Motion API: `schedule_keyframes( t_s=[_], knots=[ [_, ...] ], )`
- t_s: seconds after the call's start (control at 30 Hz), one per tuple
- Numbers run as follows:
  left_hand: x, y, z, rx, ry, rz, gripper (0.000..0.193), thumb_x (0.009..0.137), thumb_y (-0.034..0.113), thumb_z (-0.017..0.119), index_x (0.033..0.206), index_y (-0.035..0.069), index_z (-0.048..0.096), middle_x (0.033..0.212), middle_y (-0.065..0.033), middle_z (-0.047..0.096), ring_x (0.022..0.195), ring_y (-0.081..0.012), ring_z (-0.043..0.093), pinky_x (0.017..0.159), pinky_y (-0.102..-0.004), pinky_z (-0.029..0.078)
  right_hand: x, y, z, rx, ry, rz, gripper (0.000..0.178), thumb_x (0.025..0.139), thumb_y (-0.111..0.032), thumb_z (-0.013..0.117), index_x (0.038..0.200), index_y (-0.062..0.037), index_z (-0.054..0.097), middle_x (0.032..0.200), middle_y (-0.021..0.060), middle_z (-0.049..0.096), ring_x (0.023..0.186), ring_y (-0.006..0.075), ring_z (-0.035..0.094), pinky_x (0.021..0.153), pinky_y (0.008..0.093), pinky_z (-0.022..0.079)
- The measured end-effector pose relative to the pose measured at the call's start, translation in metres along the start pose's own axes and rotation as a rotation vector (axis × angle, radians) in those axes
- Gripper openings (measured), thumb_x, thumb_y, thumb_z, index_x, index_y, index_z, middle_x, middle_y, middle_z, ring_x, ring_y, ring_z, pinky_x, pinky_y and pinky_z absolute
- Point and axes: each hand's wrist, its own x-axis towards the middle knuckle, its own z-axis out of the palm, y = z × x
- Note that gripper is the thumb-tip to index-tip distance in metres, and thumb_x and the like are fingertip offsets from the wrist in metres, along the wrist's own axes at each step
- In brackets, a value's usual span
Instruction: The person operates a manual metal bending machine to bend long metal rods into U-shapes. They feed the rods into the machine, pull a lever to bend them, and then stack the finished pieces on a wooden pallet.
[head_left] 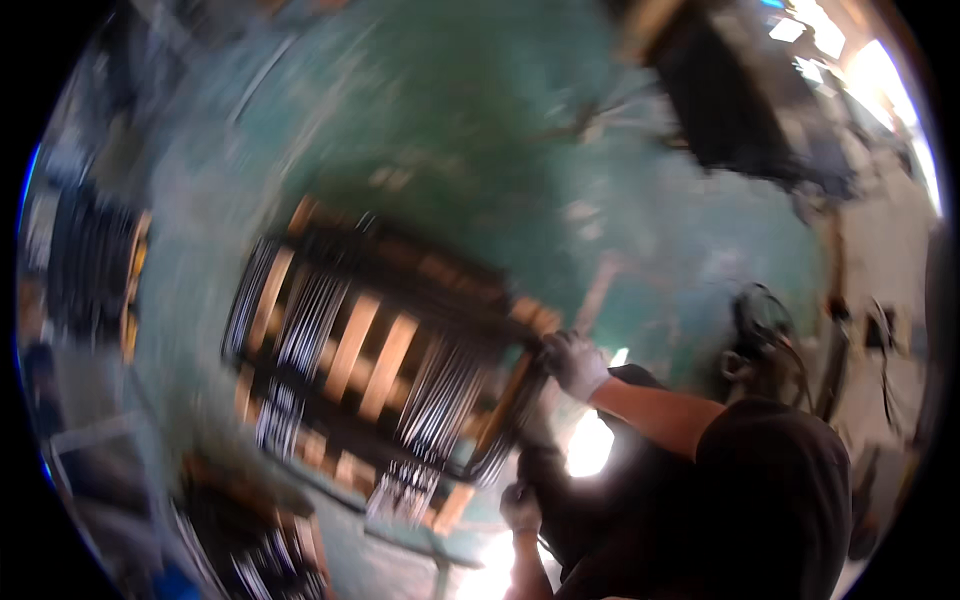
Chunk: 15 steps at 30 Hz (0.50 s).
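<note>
Dark sleeve is the closest thing to the lens, lower right. Right hand, gloved, sits at the right-end corner of one stack of dark metal frames on a wooden pallet, three pale slats showing through. Left hand is lower, near the same end. Honestly too blurry to tell if either's gripping. Green floor stretches past the stack's far edge.

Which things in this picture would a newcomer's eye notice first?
Probably the dark, streaky stack with pale wooden slats, left of and below centre on the green floor. The gloved right hand at its right-hand end would come next, with the gloved left hand lower in the picture. Bright light also glares at the upper right.
</note>
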Motion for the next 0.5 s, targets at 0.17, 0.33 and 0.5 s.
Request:
schedule_keyframes(
  t_s=[0.17, 0.33, 0.5],
  knots=[
    [0.016, 0.05, -0.001, 0.317, -0.135, 0.063, 0.019, 0.077, 0.019, 0.066, 0.085, 0.002, 0.07, 0.084, -0.0162, 0.07, 0.081, -0.0338, 0.067, 0.077, -0.0388, 0.052, -0.005, 0.06, -0.238, -0.12, 0.678, 0.022, 0.059, 0.069, -0.012, 0.075, 0.124, -0.0071, 0.054, 0.115, 0.0199, 0.057, 0.107, 0.0405, 0.054, 0.089, 0.0482, 0.046],
    [0.065, 0.098, -0.028, 0.501, -0.103, 0.194, 0.019, 0.074, 0.021, 0.069, 0.089, 0.01, 0.073, 0.089, -0.0127, 0.072, 0.083, -0.031, 0.069, 0.079, -0.0378, 0.054, 0.009, 0.149, -0.452, -0.399, 1.14, 0.139, 0.047, 0.076, -0.012, 0.073, 0.12, -0.0055, 0.055, 0.114, 0.0161, 0.06, 0.107, 0.0376, 0.054, 0.092, 0.0444, 0.045],
    [0.094, 0.26, 0.002, 0.134, 0.052, 0.052, 0.012, 0.079, 0.006, 0.06, 0.087, -0.001, 0.067, 0.08, -0.0117, 0.067, 0.068, -0.0203, 0.064, 0.059, -0.0313, 0.053, 0.073, 0.285, -0.541, -0.35, 0.701, 0.84, 0.074, 0.078, -0.051, 0.072, 0.127, -0.0008, 0.049, 0.128, 0.02, 0.053, 0.123, 0.0363, 0.047, 0.101, 0.0439, 0.04]
  ],
)
